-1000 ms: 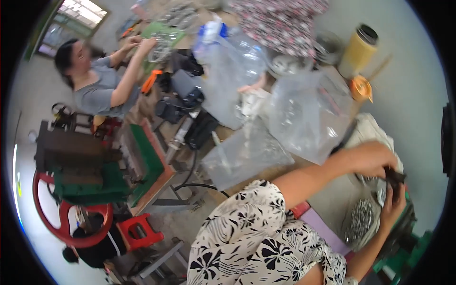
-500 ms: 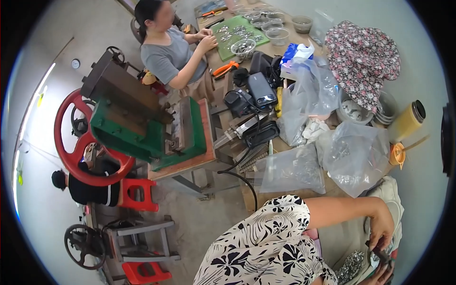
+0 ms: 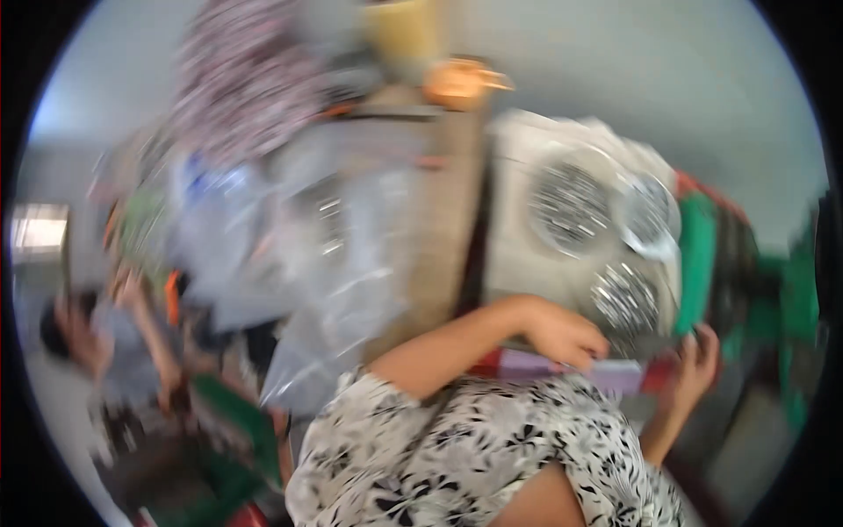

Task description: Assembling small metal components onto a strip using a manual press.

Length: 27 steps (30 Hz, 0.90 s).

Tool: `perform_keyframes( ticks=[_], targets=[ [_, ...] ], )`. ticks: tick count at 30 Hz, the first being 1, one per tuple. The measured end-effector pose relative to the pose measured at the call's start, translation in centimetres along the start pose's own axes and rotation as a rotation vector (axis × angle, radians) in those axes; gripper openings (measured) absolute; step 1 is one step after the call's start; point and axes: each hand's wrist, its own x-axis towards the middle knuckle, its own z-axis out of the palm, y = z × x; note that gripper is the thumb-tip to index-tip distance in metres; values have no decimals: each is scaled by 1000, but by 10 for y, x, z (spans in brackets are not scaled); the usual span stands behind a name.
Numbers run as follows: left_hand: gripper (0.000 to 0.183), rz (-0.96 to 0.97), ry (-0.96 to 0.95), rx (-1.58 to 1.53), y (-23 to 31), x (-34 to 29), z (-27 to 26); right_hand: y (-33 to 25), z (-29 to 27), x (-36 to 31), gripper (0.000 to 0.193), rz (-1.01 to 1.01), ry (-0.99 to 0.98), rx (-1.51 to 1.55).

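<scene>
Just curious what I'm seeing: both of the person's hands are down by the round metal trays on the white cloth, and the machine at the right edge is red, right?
Not quite: the machine at the right edge is green, not red, as the head view shows. The rest holds: the left hand and right hand sit by the round metal trays on the white cloth.

Whole frame smeared by motion blur. Left hand (image 3: pixel 566 335) rests at the near edge of the tray (image 3: pixel 518 263); its fingers cannot be made out. Right hand (image 3: pixel 696 358) blurred, grip unclear. Contents of the round dishes (image 3: pixel 569 206) unreadable. Clear plastic bags (image 3: pixel 334 272) indistinct. Co-worker (image 3: pixel 105 351) at left reduced to a smear.
</scene>
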Motion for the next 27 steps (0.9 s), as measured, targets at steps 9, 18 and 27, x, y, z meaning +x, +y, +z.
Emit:
perform_keyframes(
  ticks=[9,18,27],
  targets=[
    [35,-344,-88,-161,-4,-8,23,59,-46,-54,16,327,279,472],
    [28,-400,233,15,-7,-3,48,105,-78,-40,26,353,365,154],
    [31,-706,349,372,22,-14,66,109,-65,-28,18,78,372,-286]
  ],
)
